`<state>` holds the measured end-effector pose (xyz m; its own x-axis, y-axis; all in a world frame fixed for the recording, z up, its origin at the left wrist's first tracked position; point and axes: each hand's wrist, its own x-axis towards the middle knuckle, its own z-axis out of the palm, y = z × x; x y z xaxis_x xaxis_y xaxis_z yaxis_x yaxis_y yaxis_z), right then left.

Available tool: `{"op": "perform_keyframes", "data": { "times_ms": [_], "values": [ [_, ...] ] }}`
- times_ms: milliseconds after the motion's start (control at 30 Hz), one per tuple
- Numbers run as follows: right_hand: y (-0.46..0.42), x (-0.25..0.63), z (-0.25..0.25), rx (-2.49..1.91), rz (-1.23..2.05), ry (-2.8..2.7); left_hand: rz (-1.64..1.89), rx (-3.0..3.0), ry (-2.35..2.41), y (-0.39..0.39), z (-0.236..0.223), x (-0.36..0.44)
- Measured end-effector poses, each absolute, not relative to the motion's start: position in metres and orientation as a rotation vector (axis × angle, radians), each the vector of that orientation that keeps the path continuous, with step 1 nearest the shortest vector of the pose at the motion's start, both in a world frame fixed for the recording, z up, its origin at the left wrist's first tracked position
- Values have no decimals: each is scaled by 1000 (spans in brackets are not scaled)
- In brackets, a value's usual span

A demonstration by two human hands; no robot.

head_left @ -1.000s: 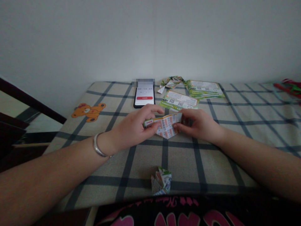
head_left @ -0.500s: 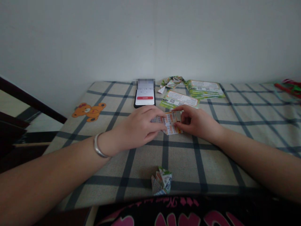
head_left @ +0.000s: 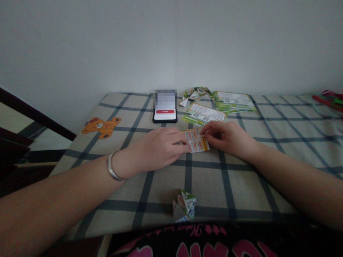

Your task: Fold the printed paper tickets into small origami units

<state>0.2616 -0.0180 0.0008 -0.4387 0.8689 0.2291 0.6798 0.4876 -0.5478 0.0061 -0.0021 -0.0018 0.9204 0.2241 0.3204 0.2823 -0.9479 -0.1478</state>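
Observation:
A folded paper leaflet, printed in orange, white and yellow, lies low over the middle of the tablecloth between my two hands. My left hand, with a silver bangle at its wrist, covers the leaflet's left part, fingers pressed on it. At the upper right edge, my right hand pinches the paper between thumb and forefinger. Close to the front edge stands a small folded paper piece with pointed tips. The underside of the leaflet is hidden.
Behind the hands lie a phone, a flat green leaflet, a stack of leaflets and folded paper pieces. An orange bear picture is on the checked tablecloth at left. A red and green item sits far right.
The leaflet went from a pointed shape with a lower tip to a flatter rectangle, its yellow edge now showing. My left hand shifted rightward and down over it.

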Motion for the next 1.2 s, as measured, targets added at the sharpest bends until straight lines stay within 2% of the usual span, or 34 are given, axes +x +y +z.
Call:
{"op": "perform_keyframes", "data": {
  "times_ms": [167, 300, 733, 1200],
  "values": [
    [-19, 266, 10, -1040, 408, -2566, -477, -2928, -389, -1, -2, 4],
    [-19, 269, 13, -1010, 199, -2692, -510, -2933, -380, 0, -3, 5],
    [-17, 271, 12, -738, -62, -2738, -522, -2980, -336, 1, -2, 5],
    [-18, 263, 9, -706, 261, -2697, -506, -3020, -263, 3, -2, 5]
  ]
}}
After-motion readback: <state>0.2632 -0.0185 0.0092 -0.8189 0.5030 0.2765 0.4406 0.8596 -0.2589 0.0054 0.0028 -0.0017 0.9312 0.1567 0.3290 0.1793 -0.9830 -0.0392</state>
